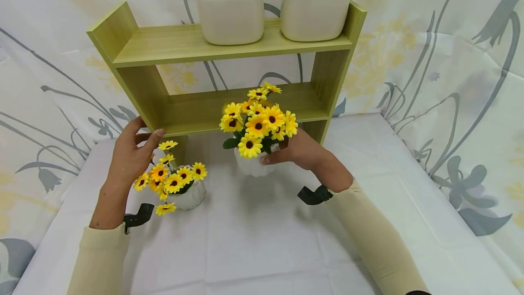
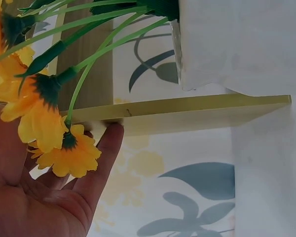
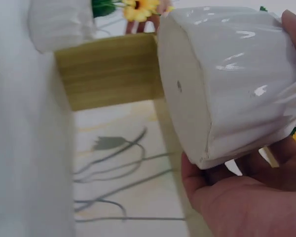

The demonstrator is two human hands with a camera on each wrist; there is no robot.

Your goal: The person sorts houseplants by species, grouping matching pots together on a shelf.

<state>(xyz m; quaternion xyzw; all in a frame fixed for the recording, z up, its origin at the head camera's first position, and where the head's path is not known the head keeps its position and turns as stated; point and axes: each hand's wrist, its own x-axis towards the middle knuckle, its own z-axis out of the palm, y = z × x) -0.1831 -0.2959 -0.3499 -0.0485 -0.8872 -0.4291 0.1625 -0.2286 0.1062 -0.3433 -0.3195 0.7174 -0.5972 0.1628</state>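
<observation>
My right hand (image 1: 300,149) grips a white pot (image 1: 255,165) of yellow artificial flowers (image 1: 259,122), raised off the table in front of the shelf's lower board. In the right wrist view, the glossy pot (image 3: 246,84) is tipped so its flat base shows, with fingers and thumb around its sides. My left hand (image 1: 133,151) holds the left side panel of the wooden shelf (image 1: 123,81), thumb by its front edge; the left wrist view shows fingertips against the panel's outer face (image 2: 163,121). A second white pot (image 1: 190,197) with yellow flowers stands beside that wrist.
Two cream planters, one left (image 1: 231,19) and one right (image 1: 315,15), hold green plants on the shelf's top board. A white cloth (image 1: 262,240) covers the table. Floral-patterned fabric (image 1: 430,58) hangs behind the shelf.
</observation>
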